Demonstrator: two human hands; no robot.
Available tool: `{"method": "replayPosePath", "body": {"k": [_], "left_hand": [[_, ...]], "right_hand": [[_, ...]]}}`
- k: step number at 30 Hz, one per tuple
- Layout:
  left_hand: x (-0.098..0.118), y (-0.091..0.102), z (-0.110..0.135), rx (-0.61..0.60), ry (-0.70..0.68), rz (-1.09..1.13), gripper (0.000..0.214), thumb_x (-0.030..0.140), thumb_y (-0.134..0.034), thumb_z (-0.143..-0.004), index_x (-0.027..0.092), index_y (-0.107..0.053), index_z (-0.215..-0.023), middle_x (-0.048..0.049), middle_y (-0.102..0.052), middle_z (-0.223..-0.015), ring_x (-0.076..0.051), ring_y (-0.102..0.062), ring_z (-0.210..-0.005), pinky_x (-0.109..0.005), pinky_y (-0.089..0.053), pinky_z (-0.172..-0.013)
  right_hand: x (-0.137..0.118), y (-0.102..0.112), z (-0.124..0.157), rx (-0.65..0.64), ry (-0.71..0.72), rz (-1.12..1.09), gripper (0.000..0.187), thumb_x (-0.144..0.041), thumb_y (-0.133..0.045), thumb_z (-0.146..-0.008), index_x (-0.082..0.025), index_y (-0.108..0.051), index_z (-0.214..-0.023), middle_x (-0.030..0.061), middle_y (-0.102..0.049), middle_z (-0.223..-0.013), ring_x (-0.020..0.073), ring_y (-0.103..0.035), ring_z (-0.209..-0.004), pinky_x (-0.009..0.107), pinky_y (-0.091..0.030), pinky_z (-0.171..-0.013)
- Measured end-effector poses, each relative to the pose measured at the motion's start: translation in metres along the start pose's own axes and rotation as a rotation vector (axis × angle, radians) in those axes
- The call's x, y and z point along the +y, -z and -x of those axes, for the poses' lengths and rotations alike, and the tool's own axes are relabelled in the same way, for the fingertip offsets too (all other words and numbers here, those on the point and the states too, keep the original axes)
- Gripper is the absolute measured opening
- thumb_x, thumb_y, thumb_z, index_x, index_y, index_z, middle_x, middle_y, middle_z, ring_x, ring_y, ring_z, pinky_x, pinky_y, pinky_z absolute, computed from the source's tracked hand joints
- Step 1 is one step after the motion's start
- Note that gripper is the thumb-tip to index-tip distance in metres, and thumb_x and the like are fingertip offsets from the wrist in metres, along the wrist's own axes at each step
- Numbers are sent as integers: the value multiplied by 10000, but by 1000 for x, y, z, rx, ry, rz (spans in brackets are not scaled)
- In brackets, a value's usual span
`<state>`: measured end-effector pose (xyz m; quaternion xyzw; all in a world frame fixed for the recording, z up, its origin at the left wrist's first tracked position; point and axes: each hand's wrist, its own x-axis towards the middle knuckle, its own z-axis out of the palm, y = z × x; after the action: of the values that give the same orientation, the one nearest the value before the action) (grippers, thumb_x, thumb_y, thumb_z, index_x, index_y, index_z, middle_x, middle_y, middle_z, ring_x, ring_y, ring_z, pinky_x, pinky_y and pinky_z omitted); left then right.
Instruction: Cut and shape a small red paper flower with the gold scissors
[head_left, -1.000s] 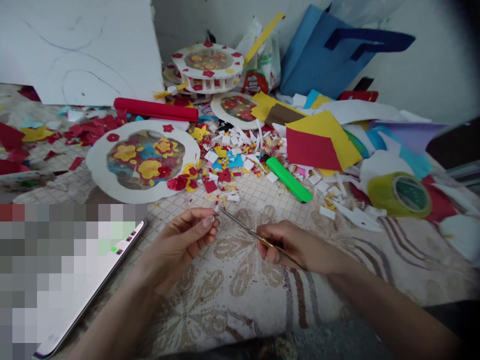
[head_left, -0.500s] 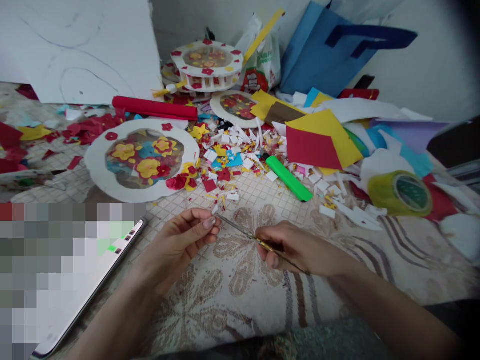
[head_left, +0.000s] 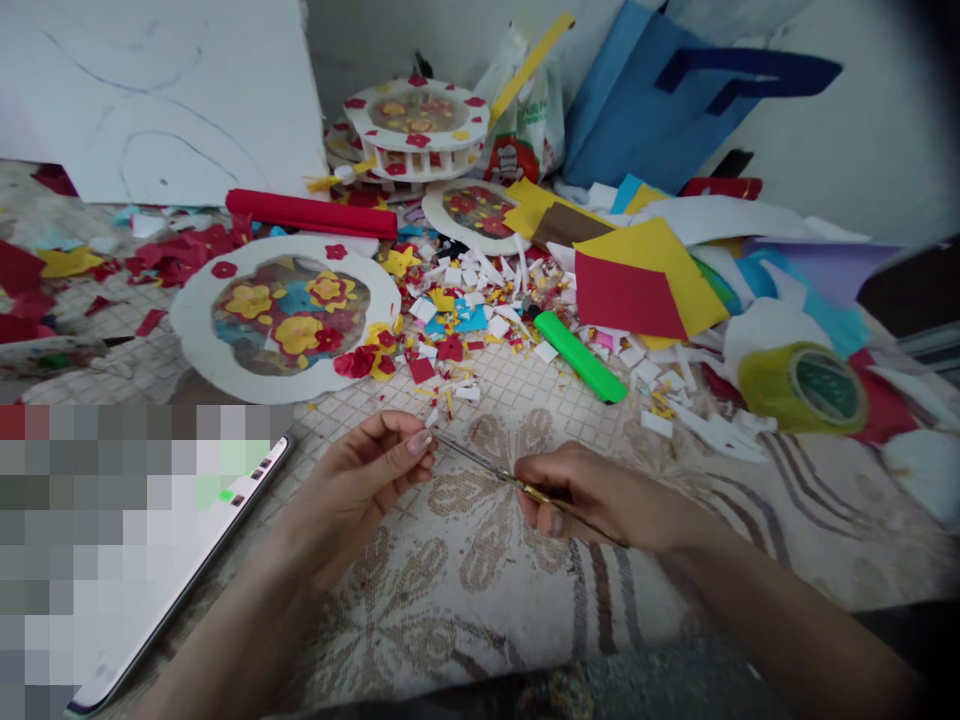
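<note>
My right hand (head_left: pixel 559 490) is closed around a slim pair of scissors (head_left: pixel 536 493), seen edge-on, with silver blades and gold-coloured handles. The blades point up and left, and their tips reach the fingertips of my left hand (head_left: pixel 382 460). Thumb and forefinger of that hand are pinched together; whatever lies between them is too small or hidden to make out. A small white paper scrap shows just beyond these fingertips. Behind my left hand lies a white scalloped ring panel (head_left: pixel 191 325) with yellow and red paper flowers on a clear centre.
Paper scraps (head_left: pixel 469 275), a green box cutter (head_left: pixel 577 355), coloured sheets (head_left: pixel 630 290) and a tape roll (head_left: pixel 802 385) cover the table's middle and right. A phone or tablet (head_left: pixel 180 560) lies at left. Behind stand a round decorated lantern (head_left: pixel 420 165) and a blue bag (head_left: pixel 637 110).
Both hands stay almost in place. My left fingertips have shifted slightly left, and a little more of the scissor blades shows between the hands.
</note>
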<state>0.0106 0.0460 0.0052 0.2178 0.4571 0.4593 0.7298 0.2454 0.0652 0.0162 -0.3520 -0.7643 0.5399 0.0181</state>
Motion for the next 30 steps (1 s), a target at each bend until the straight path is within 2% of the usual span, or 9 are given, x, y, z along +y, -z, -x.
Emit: {"method": "replayPosePath", "body": {"k": [11,19,30], "left_hand": [[-1,1,-1,-7,5,19,127,152,-755,-660,164,-694,-771,-3,-670,-715,-73,-608,-636,-152,-501,-624],[-3,3,-2,9,-45,-8,102,158,-732,-689,148,-688,-780,-26,-674,-734,-91,-614,-666,-174,-508,-651],[-5,6,-3,8,-14,-3,109,174,-738,-690,150,-702,-790,-25,-685,-790,-97,-630,-722,-183,-516,-711]], "right_hand": [[-5,2,-1,22,7,-12,433,-556,-417,-872,-176,-443,-668,-18,-405,-606,104,-336,-566,232,-268,-494],[-2,1,0,24,8,-19,408,-521,-424,-885,-174,-445,-673,-26,-404,-593,99,-343,-560,229,-263,-492],[-1,0,-3,41,28,85,388,-482,-472,-881,-158,-494,-670,-33,-440,-576,88,-387,-543,211,-268,-492]]}}
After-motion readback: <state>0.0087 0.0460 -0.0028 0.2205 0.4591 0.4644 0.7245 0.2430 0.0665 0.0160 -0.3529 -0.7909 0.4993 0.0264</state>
